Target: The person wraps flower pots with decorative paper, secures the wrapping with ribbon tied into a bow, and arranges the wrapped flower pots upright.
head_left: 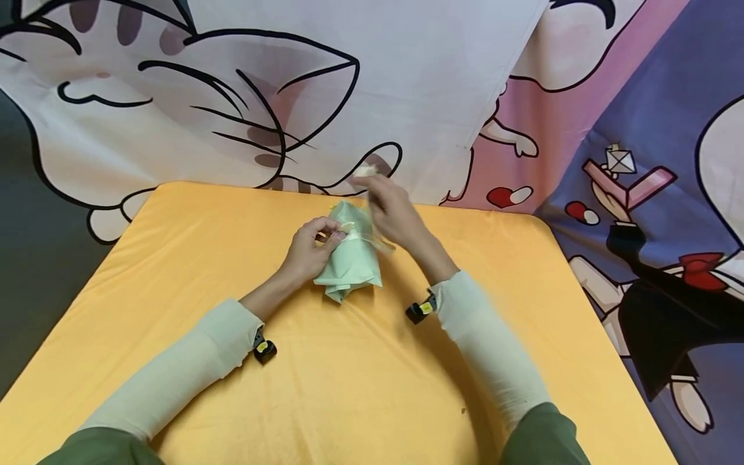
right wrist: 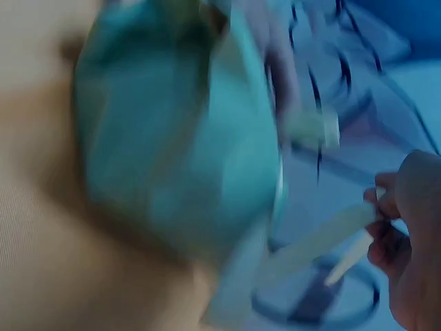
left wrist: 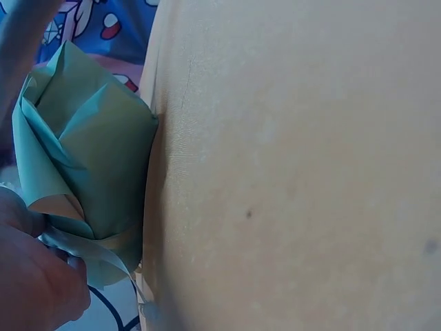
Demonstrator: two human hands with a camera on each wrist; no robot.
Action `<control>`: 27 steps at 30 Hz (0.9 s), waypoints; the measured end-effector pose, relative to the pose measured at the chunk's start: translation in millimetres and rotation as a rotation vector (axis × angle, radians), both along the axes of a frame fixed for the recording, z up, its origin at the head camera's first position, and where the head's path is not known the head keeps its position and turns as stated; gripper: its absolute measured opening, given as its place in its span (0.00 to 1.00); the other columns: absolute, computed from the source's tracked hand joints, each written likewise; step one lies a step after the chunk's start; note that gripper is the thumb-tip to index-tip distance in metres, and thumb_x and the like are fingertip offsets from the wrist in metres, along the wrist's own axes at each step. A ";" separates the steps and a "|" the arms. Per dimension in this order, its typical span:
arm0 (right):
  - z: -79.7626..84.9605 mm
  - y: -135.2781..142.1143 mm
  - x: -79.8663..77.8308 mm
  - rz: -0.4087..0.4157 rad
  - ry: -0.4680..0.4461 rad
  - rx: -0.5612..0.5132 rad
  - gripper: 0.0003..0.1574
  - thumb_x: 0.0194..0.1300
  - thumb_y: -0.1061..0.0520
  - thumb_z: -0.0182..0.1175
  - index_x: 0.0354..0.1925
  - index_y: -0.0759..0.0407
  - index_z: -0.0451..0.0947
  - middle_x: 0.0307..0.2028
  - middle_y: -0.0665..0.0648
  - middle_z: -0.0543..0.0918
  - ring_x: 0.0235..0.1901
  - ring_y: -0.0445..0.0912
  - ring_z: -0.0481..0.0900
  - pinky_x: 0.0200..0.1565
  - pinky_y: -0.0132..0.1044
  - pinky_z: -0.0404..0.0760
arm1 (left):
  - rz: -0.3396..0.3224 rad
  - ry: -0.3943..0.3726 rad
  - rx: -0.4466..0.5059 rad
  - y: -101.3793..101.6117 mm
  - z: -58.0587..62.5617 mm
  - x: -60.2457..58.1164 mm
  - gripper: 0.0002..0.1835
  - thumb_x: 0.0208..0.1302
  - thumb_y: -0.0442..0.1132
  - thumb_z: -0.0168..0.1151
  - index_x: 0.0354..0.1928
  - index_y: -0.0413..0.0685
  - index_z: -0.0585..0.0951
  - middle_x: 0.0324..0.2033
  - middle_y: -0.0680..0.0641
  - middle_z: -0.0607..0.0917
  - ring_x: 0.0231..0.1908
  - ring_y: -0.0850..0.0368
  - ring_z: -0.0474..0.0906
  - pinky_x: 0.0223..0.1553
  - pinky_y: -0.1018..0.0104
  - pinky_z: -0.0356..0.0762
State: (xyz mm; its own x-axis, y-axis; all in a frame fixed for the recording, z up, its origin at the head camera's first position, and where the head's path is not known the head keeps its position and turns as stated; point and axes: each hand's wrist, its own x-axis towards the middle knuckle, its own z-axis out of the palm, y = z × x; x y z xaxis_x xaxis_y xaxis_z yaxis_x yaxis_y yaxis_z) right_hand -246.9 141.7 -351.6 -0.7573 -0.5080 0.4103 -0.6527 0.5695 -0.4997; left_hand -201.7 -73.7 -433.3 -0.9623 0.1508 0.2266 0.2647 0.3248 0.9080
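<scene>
A bundle wrapped in mint-green paper (head_left: 351, 266) lies on the yellow-covered table, its folded, flared edge toward me. Around its narrower middle runs a pale ribbon (left wrist: 93, 249). My left hand (head_left: 310, 250) pinches the ribbon at the bundle's left side, thumb against fingers. Raised beyond the bundle's right side, my right hand (head_left: 396, 212) pinches a length of the same pale ribbon (right wrist: 320, 241), which stretches from the paper to the fingertips in the right wrist view. What the paper wraps is hidden. The right wrist view is blurred.
The yellow tablecloth (head_left: 325, 381) spreads around the bundle. Behind the table hangs a white cloth with a cartoon cat (head_left: 232, 116), and at the right a blue and pink printed cloth (head_left: 581, 194). A small dark speck (head_left: 463, 411) lies on the tablecloth near the right forearm.
</scene>
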 end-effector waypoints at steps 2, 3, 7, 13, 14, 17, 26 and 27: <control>5.1 -18.1 2.7 0.102 0.029 0.102 0.38 0.82 0.74 0.45 0.82 0.57 0.73 0.47 0.61 0.88 0.38 0.51 0.75 0.61 0.43 0.80 | -0.004 0.013 0.008 1.0 -0.1 -1.3 0.10 0.84 0.35 0.66 0.57 0.36 0.86 0.52 0.35 0.89 0.56 0.40 0.84 0.60 0.53 0.82; 6.4 -23.5 4.2 0.128 0.039 0.154 0.40 0.83 0.72 0.45 0.85 0.54 0.69 0.46 0.60 0.88 0.40 0.50 0.79 0.69 0.42 0.79 | -0.006 0.016 0.013 1.4 -0.1 -1.8 0.10 0.84 0.35 0.66 0.57 0.36 0.86 0.52 0.35 0.89 0.55 0.40 0.84 0.60 0.52 0.82; 4.1 -20.9 10.6 0.078 0.022 0.222 0.36 0.91 0.59 0.46 0.90 0.46 0.61 0.50 0.60 0.90 0.48 0.56 0.84 0.74 0.48 0.77 | -0.007 0.016 0.022 1.7 -1.2 -2.3 0.09 0.84 0.35 0.66 0.56 0.36 0.86 0.52 0.35 0.89 0.55 0.40 0.84 0.62 0.50 0.83; -15.3 0.3 20.4 0.024 -0.130 0.059 0.37 0.80 0.45 0.70 0.79 0.54 0.77 0.77 0.60 0.77 0.70 0.59 0.73 0.73 0.63 0.72 | 0.002 0.000 0.014 -1.9 -1.1 -1.4 0.08 0.83 0.34 0.67 0.56 0.39 0.87 0.51 0.37 0.89 0.55 0.42 0.84 0.61 0.51 0.82; -19.5 0.4 20.7 0.031 -0.128 0.060 0.38 0.77 0.45 0.74 0.78 0.55 0.79 0.79 0.60 0.74 0.72 0.59 0.71 0.75 0.64 0.69 | 0.001 0.001 0.010 -2.1 -0.5 -1.4 0.07 0.83 0.33 0.67 0.55 0.39 0.87 0.51 0.37 0.89 0.55 0.42 0.84 0.61 0.51 0.82; -31.0 -4.1 20.7 0.032 -0.076 0.069 0.34 0.74 0.45 0.78 0.72 0.56 0.86 0.81 0.62 0.72 0.72 0.59 0.71 0.75 0.63 0.67 | 0.004 0.016 0.003 -2.3 0.4 -1.7 0.06 0.82 0.30 0.66 0.54 0.38 0.88 0.51 0.37 0.89 0.55 0.41 0.83 0.62 0.49 0.83; -48.3 -13.4 34.1 -0.044 0.141 0.062 0.15 0.78 0.59 0.73 0.59 0.60 0.93 0.66 0.60 0.91 0.56 0.59 0.85 0.54 0.51 0.88 | 0.046 0.000 0.015 0.1 3.8 -1.4 0.06 0.79 0.31 0.71 0.52 0.38 0.91 0.48 0.36 0.93 0.51 0.44 0.86 0.58 0.59 0.83; -48.9 -13.9 35.6 -0.052 0.160 0.067 0.15 0.78 0.59 0.73 0.59 0.61 0.93 0.64 0.60 0.92 0.56 0.58 0.85 0.55 0.51 0.88 | 0.054 -0.007 0.017 -0.2 4.4 -1.3 0.06 0.79 0.31 0.71 0.52 0.38 0.92 0.47 0.36 0.93 0.51 0.45 0.87 0.56 0.62 0.83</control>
State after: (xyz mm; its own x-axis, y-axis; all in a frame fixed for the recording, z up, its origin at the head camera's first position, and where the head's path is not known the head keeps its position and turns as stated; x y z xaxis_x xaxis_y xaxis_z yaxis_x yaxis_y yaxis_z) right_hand -211.2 127.8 -400.5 -0.7113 -0.5000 0.4941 -0.6895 0.6332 -0.3518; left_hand -203.0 -73.8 -428.9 -0.9705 0.0944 0.2217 0.2405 0.3232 0.9153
